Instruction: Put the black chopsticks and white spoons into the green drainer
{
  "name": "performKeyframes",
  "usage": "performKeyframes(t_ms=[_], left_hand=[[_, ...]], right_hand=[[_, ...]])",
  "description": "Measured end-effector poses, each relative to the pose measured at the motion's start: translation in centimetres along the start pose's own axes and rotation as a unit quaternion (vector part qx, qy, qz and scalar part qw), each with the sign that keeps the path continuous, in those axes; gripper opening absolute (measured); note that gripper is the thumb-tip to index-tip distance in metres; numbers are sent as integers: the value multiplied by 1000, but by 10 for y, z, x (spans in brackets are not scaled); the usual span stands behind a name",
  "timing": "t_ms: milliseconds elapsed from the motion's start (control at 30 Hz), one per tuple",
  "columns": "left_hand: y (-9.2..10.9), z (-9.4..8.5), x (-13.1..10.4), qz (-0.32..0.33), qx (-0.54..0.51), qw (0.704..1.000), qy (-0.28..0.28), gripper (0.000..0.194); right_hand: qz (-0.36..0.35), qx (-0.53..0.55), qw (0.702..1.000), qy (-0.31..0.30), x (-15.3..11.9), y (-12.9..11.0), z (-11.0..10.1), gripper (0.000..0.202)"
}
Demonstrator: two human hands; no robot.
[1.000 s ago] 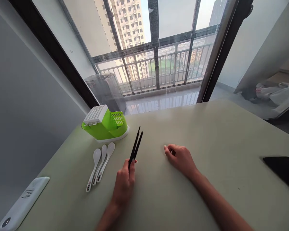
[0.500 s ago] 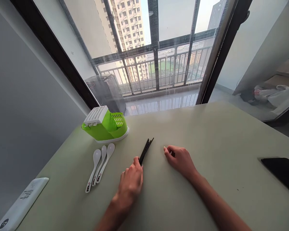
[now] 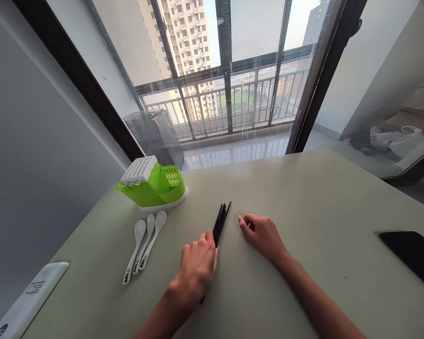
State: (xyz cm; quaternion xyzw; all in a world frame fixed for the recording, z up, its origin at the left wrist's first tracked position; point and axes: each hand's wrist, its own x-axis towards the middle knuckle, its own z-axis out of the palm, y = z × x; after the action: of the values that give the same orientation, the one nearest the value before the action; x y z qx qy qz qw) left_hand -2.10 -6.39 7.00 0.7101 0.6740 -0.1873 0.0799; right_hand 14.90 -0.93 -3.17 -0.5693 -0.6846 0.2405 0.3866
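A bundle of black chopsticks (image 3: 220,223) is gripped in my left hand (image 3: 198,259), with their tips fanned out toward the window. The lower part of the bundle is mostly hidden under the hand; a dark end shows below the palm. Right of the bundle, my right hand (image 3: 262,232) rests on the table with curled fingers; whether anything is in them is hidden. Three white spoons (image 3: 151,242) lie side by side to the left of my left hand. Behind them stands a green and white utensil holder (image 3: 154,183) with slots on top and an open basket part.
The pale green table (image 3: 286,188) reaches to a glass window and door frame at the back. A white oblong device (image 3: 33,294) lies at the left edge, and a dark flat object (image 3: 411,254) at the right. A grey wall borders the left side.
My left hand has shifted slightly to the right with the chopsticks, and their tips are spread somewhat wider. My right hand has stayed nearly in place.
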Motion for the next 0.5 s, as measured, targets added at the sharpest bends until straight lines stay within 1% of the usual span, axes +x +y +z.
performKeyframes(t_ms=[133,233,300,333,400,500], left_hand=[[-5,3,-3,-3,-13,1000,11,29],[-21,11,-5,12,-45,998,43,31],[-43,17,-5,7,-71,993,91,35],[-56,21,-4,-7,-78,990,120,37],[-87,27,-4,-61,-69,982,165,46],[-133,38,-7,-152,-18,969,196,60]], right_hand=[[-2,2,1000,0,0,0,1,45],[-1,3,1000,1,0,0,1,45],[-3,5,1000,1,0,0,1,45],[-3,6,1000,0,0,0,1,45],[-4,6,1000,-1,-1,1,1,46],[2,5,1000,1,-1,0,1,47]])
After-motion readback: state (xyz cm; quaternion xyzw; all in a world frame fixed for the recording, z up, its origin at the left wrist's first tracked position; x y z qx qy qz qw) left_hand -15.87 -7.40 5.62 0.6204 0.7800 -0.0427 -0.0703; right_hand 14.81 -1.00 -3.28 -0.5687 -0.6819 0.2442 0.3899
